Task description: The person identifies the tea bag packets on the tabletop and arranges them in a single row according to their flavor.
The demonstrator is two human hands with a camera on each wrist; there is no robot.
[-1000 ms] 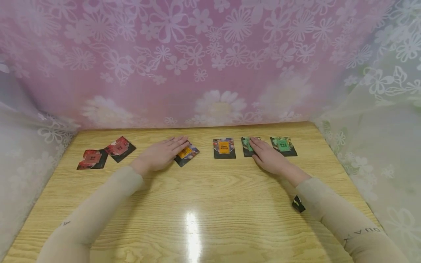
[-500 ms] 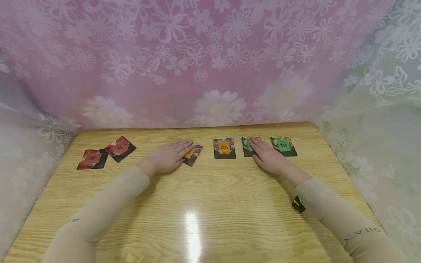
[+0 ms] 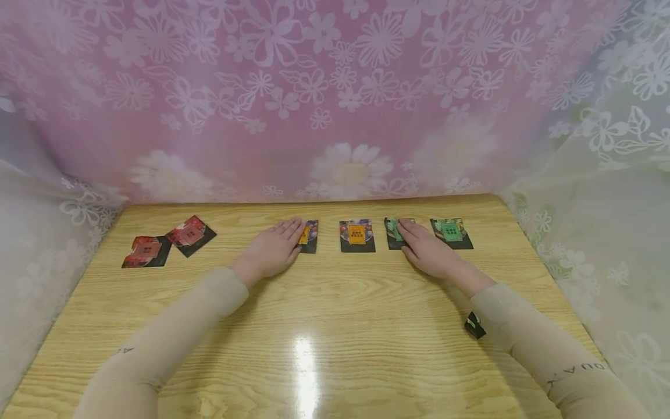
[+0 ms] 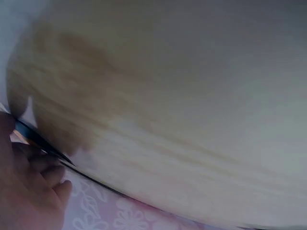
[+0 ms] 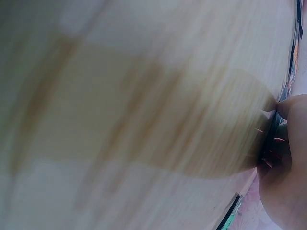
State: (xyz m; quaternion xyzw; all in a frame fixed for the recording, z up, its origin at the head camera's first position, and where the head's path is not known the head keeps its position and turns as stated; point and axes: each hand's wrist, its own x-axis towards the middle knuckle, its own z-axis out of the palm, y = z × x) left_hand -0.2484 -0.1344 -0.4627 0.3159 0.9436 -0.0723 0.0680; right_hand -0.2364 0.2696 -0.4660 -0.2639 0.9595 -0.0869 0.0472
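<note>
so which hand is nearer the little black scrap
Right. The right hand rests on a green packet, beyond the black scrap and a little left of it; the left hand is much farther left, on an orange-labelled packet.

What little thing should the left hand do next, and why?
Maybe lift the left hand off the orange packet under its fingers. What shows of that packet looks about straight, beside the other orange packet, so it probably needs no turning. Meanwhile a tilted red packet has no hand on it and might want straightening.
</note>
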